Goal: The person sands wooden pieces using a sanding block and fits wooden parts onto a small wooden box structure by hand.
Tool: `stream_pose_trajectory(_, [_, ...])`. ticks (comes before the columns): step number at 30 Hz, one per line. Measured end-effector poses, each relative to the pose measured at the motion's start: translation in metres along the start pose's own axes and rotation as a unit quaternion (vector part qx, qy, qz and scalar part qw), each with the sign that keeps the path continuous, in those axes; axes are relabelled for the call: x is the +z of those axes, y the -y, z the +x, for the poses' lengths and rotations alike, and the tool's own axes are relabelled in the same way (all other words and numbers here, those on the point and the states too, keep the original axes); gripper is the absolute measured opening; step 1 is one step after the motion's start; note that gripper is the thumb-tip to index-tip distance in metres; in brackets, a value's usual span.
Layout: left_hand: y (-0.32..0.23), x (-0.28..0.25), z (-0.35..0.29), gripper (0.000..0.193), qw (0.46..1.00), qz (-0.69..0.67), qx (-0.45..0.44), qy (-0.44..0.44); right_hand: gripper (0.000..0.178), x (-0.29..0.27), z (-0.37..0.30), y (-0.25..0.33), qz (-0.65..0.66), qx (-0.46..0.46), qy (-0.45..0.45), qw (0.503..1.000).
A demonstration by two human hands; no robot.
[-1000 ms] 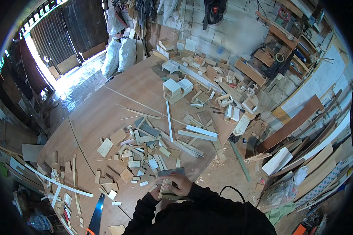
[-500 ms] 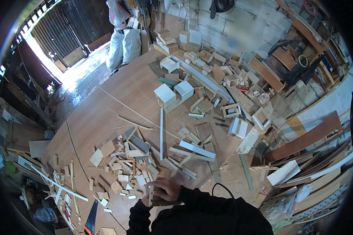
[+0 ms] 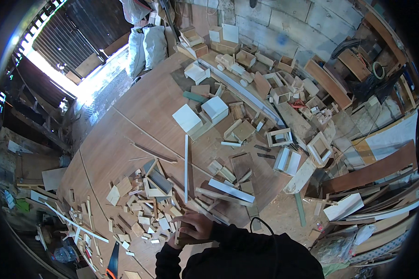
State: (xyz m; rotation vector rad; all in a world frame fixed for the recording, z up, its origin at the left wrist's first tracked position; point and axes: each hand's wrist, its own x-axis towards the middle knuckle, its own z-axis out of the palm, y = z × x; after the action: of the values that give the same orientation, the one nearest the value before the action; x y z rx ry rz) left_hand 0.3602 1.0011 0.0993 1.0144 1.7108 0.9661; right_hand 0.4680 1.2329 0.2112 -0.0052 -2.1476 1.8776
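Observation:
Close to my body, near the bottom middle, I hold a small wooden piece made of thin pale strips that meet at a corner. My right hand lies over it with the fingers bent around its top. At its lower left side is my left hand, closed against the piece, its fingers mostly hidden. Just beyond my hands, a heap of small wood offcuts covers the table. An open wooden box with a grey inside rests on the heap. A handsaw with a dark blade and orange-black handle lies to the left.
Two white-topped wooden boxes stand farther back on the brown table. A long white strip and a white-faced bar lie nearer. Several box frames and wooden toys line the right side. Boards are stacked at far right.
My view has shifted slightly, so the table and its things sit a little differently in the picture. Both hands stay on the wooden piece in nearly the same pose.

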Motion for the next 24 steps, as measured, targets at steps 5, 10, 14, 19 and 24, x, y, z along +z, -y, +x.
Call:
stream_pose_trajectory(5, [0.009, -0.005, -0.001, 0.034, 0.993, 0.089, -0.074, -0.011, 0.036, 0.0, 0.007, -0.013, -0.014, -0.012, -0.06, 0.998])
stream_pose_trajectory(10, [-0.04, -0.003, 0.005, 0.032, 0.958, -0.203, -0.138, -0.148, 0.035, -0.011, 0.011, -0.021, 0.008, 0.079, -0.059, 0.995])
stream_pose_trajectory(14, [-0.056, -0.001, 0.016, 0.036, 0.852, -0.475, -0.134, -0.173, 0.035, -0.01, 0.013, -0.03, -0.003, 0.018, -0.13, 0.991])
stream_pose_trajectory(19, [-0.057, -0.004, 0.017, 0.045, 0.85, -0.489, -0.109, -0.16, 0.035, -0.009, 0.016, -0.025, 0.009, 0.022, -0.164, 0.986])
stream_pose_trajectory(24, [-0.068, -0.007, 0.022, 0.047, 0.955, -0.249, -0.072, -0.146, 0.033, -0.006, 0.011, -0.03, 0.001, 0.047, -0.181, 0.982])
